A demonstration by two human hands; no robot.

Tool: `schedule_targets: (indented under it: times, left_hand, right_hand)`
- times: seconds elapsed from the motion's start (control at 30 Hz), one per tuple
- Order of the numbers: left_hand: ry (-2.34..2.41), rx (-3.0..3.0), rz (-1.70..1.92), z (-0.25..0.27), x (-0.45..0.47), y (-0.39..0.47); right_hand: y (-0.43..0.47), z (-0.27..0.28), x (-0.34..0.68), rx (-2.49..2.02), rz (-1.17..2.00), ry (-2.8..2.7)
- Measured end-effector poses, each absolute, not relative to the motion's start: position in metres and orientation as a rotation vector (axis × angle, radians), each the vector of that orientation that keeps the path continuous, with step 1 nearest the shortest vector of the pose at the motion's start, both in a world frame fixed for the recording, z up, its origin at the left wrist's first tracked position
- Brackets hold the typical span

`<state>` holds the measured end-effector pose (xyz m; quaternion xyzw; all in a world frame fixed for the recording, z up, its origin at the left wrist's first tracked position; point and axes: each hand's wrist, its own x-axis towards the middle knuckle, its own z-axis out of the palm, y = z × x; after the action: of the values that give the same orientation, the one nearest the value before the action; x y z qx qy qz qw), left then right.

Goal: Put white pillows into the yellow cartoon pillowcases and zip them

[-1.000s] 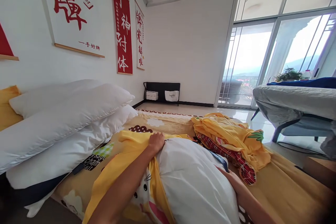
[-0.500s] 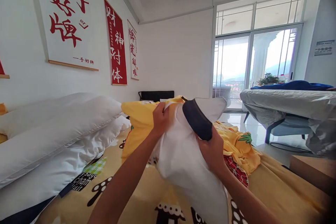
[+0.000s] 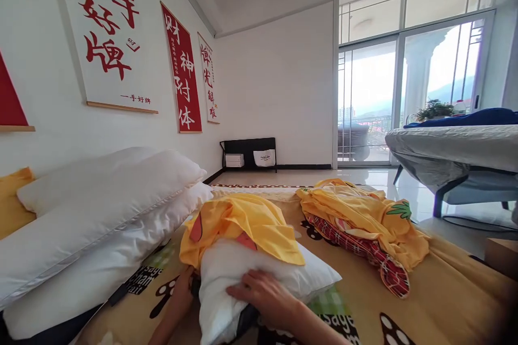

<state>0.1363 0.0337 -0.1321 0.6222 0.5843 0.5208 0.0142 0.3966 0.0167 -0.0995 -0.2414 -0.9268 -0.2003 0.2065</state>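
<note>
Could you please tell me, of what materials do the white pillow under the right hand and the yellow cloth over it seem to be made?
White pillow: seems smooth, mostly matte woven fabric with soft filling; it bulges and creases.
Yellow cloth: looks like thin, matte cotton or a blend, as it drapes in loose folds.
The exact fibres cannot be told.

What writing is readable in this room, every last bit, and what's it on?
"一手好牌": large white scroll, large and again small at its foot.
"发", "财": same scroll, small.
"财神附体": red scroll.
"牌光解难": narrow white scroll.
"sage", "ham": sheet, partly covered.
Too small: both narrow scrolls' side columns, the white bag's print.
</note>
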Motion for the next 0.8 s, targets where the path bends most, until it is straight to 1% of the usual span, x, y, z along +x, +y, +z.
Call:
schedule_targets:
  times: [0.07, 0.13, 0.2, 0.33, 0.37, 0.4, 0.47, 0.53, 0.67, 0.73, 0.8]
  left_hand:
    - [1.778, 1.833, 1.549, -0.154, 0.107, 0.03]
    - [1.72, 1.694, 1.53, -0.167, 0.084, 0.026]
    - [1.675, 1.623, 1.532, -0.172, 0.072, 0.018]
    - [1.711, 1.609, 1.592, -0.165, 0.07, 0.001]
    - [1.729, 1.59, 1.654, -0.16, 0.072, -0.002]
    - [1.739, 1.57, 1.727, -0.155, 0.074, -0.004]
    - [1.747, 1.565, 1.87, -0.14, 0.082, -0.006]
    - [1.752, 1.627, 1.908, -0.12, 0.092, -0.005]
    - [1.645, 1.724, 1.804, -0.075, 0.115, 0.0]
    - [1.553, 1.656, 1.908, -0.056, 0.12, 0.0]
    - [1.453, 1.543, 2.09, -0.04, 0.12, -0.006]
  right_hand:
    - [0.01, -0.126, 0.384, -0.603, -0.502, -2.651]
    - [0.001, -0.138, 0.373, -0.605, -0.515, -2.683]
    - [-0.005, -0.136, 0.372, -0.62, -0.468, -2.698]
    - [-0.007, -0.115, 0.403, -0.568, -0.147, -2.628]
    - [-0.005, -0.111, 0.415, -0.612, -0.164, -2.561]
    - [-0.002, -0.109, 0.427, -0.689, -0.253, -2.476]
    - [0.007, -0.11, 0.447, -0.885, -0.531, -2.273]
    - [0.018, -0.113, 0.46, -1.015, -0.712, -2.128]
    - [0.043, -0.1, 0.478, -1.066, -0.746, -2.054]
    - [0.054, -0.077, 0.491, -1.087, -0.794, -2.013]
    - [0.061, -0.046, 0.507, -1.103, -0.867, -1.927]
